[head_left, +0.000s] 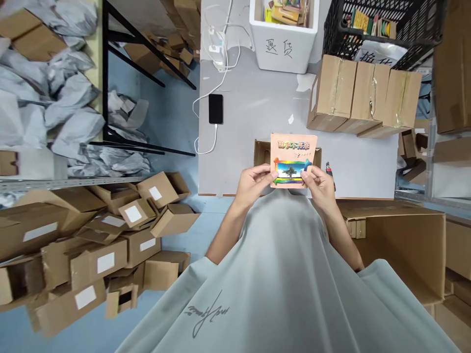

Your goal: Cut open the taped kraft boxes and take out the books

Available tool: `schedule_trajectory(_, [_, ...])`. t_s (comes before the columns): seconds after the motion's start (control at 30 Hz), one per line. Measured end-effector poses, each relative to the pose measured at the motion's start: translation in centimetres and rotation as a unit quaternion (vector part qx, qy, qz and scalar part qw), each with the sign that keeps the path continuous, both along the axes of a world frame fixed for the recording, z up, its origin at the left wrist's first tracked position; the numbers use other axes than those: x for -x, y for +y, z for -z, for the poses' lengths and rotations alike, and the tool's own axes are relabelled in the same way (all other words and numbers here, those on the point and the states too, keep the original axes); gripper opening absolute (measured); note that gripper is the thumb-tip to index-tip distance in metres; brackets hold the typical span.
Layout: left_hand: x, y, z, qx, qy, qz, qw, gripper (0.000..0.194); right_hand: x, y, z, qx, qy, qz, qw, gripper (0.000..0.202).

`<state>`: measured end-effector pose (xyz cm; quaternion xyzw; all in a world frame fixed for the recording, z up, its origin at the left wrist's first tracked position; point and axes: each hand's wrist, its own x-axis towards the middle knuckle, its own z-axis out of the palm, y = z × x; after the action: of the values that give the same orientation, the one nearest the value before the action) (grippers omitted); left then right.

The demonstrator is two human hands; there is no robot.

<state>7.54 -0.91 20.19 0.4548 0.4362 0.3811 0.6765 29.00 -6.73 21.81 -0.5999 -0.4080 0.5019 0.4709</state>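
The left hand (255, 183) and right hand (320, 184) hold a book (293, 152) at eight and four o'clock, partly hiding an open box (262, 152). From the book, on the table (250, 113), a phone (216, 109) lies at ten, a white bin (283, 56) stands at twelve.

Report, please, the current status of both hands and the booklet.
Left hand and right hand both grip pink booklet. Booklet partly hides cardboard box from view. Nearby: red-black cutter on table, beside right hand.
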Motion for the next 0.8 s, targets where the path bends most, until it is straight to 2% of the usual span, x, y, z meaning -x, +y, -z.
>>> schedule_trajectory(0.07, [-0.3,-0.1,0.1,-0.018,0.007,-0.020,1.000,0.044,0.1,0.1,0.6,-0.015,-0.027,0.023,0.999,0.049])
schedule_trajectory(0.17, [-0.8,-0.1,0.1,-0.067,0.045,-0.071,0.994,0.041,0.5,-0.1,0.7,-0.062,-0.126,0.084,0.987,0.047])
schedule_trajectory(0.27, [-1.5,-0.4,0.0,-0.126,0.098,-0.115,0.980,0.038,1.6,-0.7,0.1,-0.077,-0.156,0.064,0.983,0.047])
schedule_trajectory(0.37, [-2.3,-1.4,-0.1,-0.180,0.123,-0.102,0.971,0.030,3.2,-1.3,-0.1,-0.065,-0.101,0.029,0.992,0.051])
schedule_trajectory(0.5, [-3.1,-2.9,-0.3,-0.238,0.137,-0.057,0.960,0.029,4.3,-1.3,0.8,-0.039,-0.066,0.071,0.995,0.060])
schedule_trajectory(0.63, [-2.3,-2.6,-0.2,-0.232,0.142,-0.012,0.962,0.028,2.8,-0.6,1.6,-0.022,-0.040,0.092,0.995,0.048])
schedule_trajectory(0.73, [-0.9,-1.2,0.3,-0.193,0.154,-0.077,0.966,0.040,1.0,-0.3,1.6,-0.011,0.000,0.071,0.997,0.047])
schedule_trajectory(0.8, [-0.1,-0.2,0.7,-0.140,0.131,-0.092,0.977,0.050,0.1,-0.3,1.5,-0.004,0.022,0.058,0.998,0.049])
